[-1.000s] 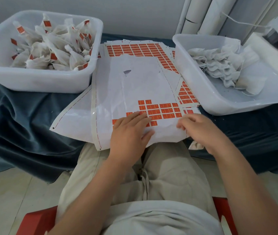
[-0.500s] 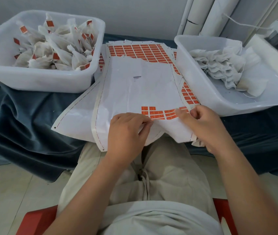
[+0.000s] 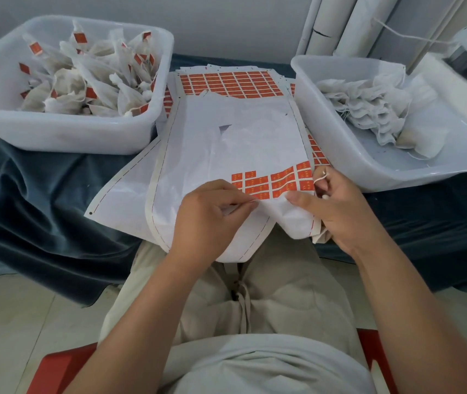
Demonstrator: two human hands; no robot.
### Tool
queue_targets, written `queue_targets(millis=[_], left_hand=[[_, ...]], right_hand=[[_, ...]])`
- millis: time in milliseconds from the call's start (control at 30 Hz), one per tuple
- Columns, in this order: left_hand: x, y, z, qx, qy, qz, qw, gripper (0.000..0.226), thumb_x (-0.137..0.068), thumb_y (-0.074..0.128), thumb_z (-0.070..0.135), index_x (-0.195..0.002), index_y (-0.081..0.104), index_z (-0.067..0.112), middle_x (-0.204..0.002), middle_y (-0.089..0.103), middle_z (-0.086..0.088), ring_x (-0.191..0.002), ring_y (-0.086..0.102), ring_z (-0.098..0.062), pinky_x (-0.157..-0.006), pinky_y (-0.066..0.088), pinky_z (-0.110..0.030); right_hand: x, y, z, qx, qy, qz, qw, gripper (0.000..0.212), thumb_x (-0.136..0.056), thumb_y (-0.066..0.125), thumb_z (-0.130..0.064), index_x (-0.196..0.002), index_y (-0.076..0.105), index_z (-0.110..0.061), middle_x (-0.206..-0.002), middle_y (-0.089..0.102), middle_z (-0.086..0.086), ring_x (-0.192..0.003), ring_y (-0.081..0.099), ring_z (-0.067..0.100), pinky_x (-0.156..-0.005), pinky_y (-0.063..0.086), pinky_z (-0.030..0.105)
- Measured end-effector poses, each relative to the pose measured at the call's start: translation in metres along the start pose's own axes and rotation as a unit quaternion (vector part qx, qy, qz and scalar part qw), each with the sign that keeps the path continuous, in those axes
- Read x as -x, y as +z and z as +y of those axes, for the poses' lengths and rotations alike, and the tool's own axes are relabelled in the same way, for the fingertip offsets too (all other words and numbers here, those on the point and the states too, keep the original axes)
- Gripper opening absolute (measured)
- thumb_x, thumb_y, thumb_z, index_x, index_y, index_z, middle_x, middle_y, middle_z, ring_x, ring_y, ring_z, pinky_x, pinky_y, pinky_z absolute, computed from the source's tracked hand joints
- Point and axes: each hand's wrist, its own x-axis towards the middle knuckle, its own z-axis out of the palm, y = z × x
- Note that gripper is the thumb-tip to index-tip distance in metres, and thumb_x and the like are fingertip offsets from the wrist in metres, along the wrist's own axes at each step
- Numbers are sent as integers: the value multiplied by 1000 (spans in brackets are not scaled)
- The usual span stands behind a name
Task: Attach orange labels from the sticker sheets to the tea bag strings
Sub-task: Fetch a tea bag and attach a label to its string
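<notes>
Orange labels (image 3: 272,182) on sticker sheet (image 3: 241,155) | left hand (image 3: 209,220) pinches sheet beside them | right hand (image 3: 337,206) grasps tea bag string (image 3: 321,177), thumb on sheet

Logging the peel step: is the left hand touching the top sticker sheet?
Touching. The head view shows the left hand pinching the bent near edge of the top sticker sheet, just below its orange labels.

top: your shirt (image 3: 269,362), light grey, plain, probably a tee, hard to tell from this angle | legs: your trousers (image 3: 292,282), beige, loose, creased | waist: drawstring (image 3: 243,297), same beige, tied in a knot | your left hand (image 3: 209,216), right hand (image 3: 339,207) and forearms (image 3: 147,302): bare
</notes>
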Motion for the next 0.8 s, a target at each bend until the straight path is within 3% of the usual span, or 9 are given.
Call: queue_targets(millis=[100, 167, 233, 367, 467, 533, 567, 700, 800], left_hand=[[0, -2, 2, 56, -45, 12, 997, 15, -84, 86, 15, -91, 84, 27, -90, 70, 26, -93, 68, 5, -77, 47, -5], [-1, -6, 2, 68, -52, 7, 996, 21, -85, 86, 13, -90, 80, 33, -90, 70, 27, -95, 68, 5, -76, 46, -4], [-4, -11, 1, 65, -40, -26, 997, 14, -85, 87, 19, -92, 82, 30, -93, 71, 23, -96, 69, 2, -77, 47, -6], [-9, -19, 0, 39, -8, -88, 995, 16, -86, 82, 36, -99, 84, 26, -98, 72, 22, -97, 68, 1, -81, 48, -7], [-8, -19, -2, 68, -31, -103, 992, 9, -90, 81, 30, -98, 84, 26, -96, 74, 19, -97, 69, 1, -78, 47, -6], [-8, -18, -2, 102, -69, -112, 986, 5, -91, 80, 27, -94, 84, 28, -92, 74, 20, -93, 70, 0, -75, 47, -7], [-8, -18, -2, 113, -84, -113, 984, 5, -92, 79, 27, -91, 84, 28, -91, 74, 22, -91, 70, 0, -73, 46, -7], [-8, -16, 1, 106, -108, -106, 983, 15, -95, 76, 25, -81, 79, 32, -86, 74, 21, -84, 67, 3, -69, 43, -5], [-7, -13, 3, 121, -171, -67, 975, 17, -93, 75, 26, -77, 80, 30, -86, 75, 19, -83, 68, 1, -65, 44, -6]], right_hand=[[0, 3, 0, -4, 9, -4, 1000, 28, -72, 88, -50, -72, 61, -45, -111, 79, -10, -99, 76, 10, -70, 63, 35], [1, 5, -2, -5, 19, -5, 1000, 23, -69, 87, -51, -70, 64, -52, -89, 76, -16, -66, 68, 0, -52, 52, 19], [1, 5, -3, -21, 29, -6, 999, 23, -68, 87, -52, -69, 64, -52, -85, 74, -12, -53, 56, 1, -48, 47, 20], [-2, 0, 2, -31, 28, 16, 999, 23, -75, 88, -43, -74, 66, -46, -119, 77, -7, -107, 76, 15, -86, 62, 44], [-2, -2, 4, -39, 39, -2, 998, 24, -79, 87, -35, -93, 68, -30, -123, 77, -4, -115, 73, 17, -95, 61, 50], [-3, -5, 5, -52, 33, -8, 998, 50, -79, 87, -32, -106, 56, -4, -124, 76, -2, -116, 73, 18, -93, 62, 48], [-3, -6, 6, -59, 30, -12, 998, 50, -78, 87, -32, -101, 53, -4, -125, 76, -2, -117, 73, 19, -92, 63, 47], [-2, -7, 4, -41, 6, -15, 999, 27, -75, 87, -39, -72, 60, -40, -128, 75, -4, -118, 72, 18, -89, 63, 43], [-3, -11, 7, -30, 9, -15, 999, 29, -76, 87, -38, -74, 59, -34, -128, 75, -3, -119, 72, 19, -86, 63, 41]])
